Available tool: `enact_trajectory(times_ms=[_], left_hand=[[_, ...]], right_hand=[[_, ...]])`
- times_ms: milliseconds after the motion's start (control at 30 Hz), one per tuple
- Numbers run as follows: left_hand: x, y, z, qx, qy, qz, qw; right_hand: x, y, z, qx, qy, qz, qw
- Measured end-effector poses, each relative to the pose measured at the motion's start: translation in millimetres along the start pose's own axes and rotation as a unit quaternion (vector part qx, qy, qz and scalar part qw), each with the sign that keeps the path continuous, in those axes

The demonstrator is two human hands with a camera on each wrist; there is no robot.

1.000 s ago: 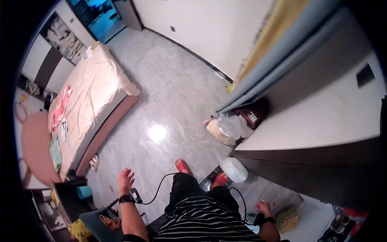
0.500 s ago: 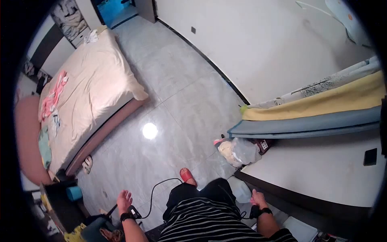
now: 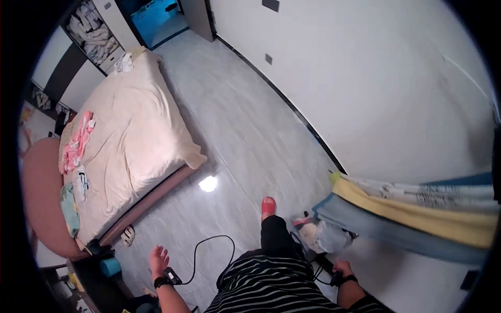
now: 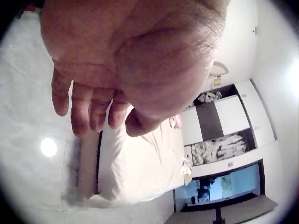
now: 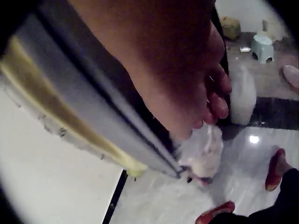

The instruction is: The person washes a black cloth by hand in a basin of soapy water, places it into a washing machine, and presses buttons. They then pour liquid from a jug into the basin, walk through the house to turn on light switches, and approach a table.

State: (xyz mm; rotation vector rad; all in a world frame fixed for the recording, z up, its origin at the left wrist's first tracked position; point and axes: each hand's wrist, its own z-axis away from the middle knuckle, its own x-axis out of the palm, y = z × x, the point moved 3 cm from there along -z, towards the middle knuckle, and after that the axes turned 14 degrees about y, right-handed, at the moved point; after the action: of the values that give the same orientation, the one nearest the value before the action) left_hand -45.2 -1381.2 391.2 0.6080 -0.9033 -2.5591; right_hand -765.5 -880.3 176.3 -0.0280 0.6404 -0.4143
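My left hand (image 3: 158,259) hangs at my left side with nothing in it; the left wrist view shows its palm and slightly bent fingers (image 4: 80,109). Out to my right, my right hand (image 3: 343,268) has loosely curled fingers (image 5: 217,105) and holds nothing. Nearest to it in the head view is a clear plastic bag (image 3: 334,237) with pale contents on the floor by the wall. Grey and yellow curtains (image 3: 417,215) hang beyond that hand. A black cable (image 3: 215,238) loops from the device on my left wrist towards my waist.
A bed (image 3: 135,120) with a cream sheet and pink cloth (image 3: 78,143) stands to the left. Grey tiled floor (image 3: 245,141) runs to a doorway (image 3: 156,23). A white jug (image 5: 244,95) and a small stool (image 5: 263,48) show in the right wrist view.
I have walked forward, one red slipper now ahead of me. The bag and curtains have come down the head view towards my right hand. Both hands stay unoccupied.
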Motion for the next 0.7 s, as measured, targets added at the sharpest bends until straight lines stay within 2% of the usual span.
enact_trajectory(times_ms=[33, 67, 100, 167, 233, 300, 400, 433, 533, 600, 633, 700], left_hand=[[0.9, 12.6, -3.8, -0.018, 0.012, 0.006, 1.0], [3.7, 24.3, -5.1, -0.018, 0.028, 0.02, 0.999], [9.0, 36.0, -6.8, -0.018, 0.041, 0.036, 0.998], [12.8, 47.9, -15.8, -0.027, 0.052, 0.073, 0.996], [23.6, 60.0, -19.3, -0.02, 0.06, 0.088, 0.994], [42.0, 74.1, -21.2, -0.018, 0.078, 0.115, 0.99], [64.1, 98.8, -29.4, -0.03, 0.107, 0.152, 0.982], [73.0, 109.8, -35.6, -0.035, 0.109, 0.165, 0.98], [103.4, 142.1, -81.4, -0.051, 0.112, 0.193, 0.973], [128.1, 171.5, -127.2, -0.083, 0.084, 0.24, 0.964], [144.5, 193.1, -139.3, -0.066, 0.086, 0.226, 0.968], [209.1, 259.7, -152.8, -0.022, 0.075, 0.202, 0.976]], right_hand=[[-2.9, -66.2, 33.6, 0.002, 0.011, -0.035, 0.999], [-7.0, -157.4, 98.3, 0.003, 0.022, -0.069, 0.997], [-12.3, -217.6, 97.5, -0.087, 0.025, 0.081, 0.993], [-15.2, -347.0, 145.8, -0.093, 0.065, 0.021, 0.993], [-9.0, -441.6, 133.8, -0.195, 0.074, 0.046, 0.977], [6.7, -528.7, 125.8, -0.242, 0.068, -0.032, 0.967], [26.9, -648.3, 121.1, -0.358, 0.06, 0.006, 0.932], [33.0, -686.7, 144.9, -0.315, 0.061, 0.016, 0.947], [54.4, -762.2, 175.6, -0.374, 0.069, -0.007, 0.925], [64.8, -781.4, 220.6, -0.369, 0.102, 0.045, 0.923], [70.3, -794.0, 238.6, -0.369, 0.119, 0.075, 0.919], [88.0, -783.1, 206.4, -0.27, 0.077, 0.024, 0.959]])
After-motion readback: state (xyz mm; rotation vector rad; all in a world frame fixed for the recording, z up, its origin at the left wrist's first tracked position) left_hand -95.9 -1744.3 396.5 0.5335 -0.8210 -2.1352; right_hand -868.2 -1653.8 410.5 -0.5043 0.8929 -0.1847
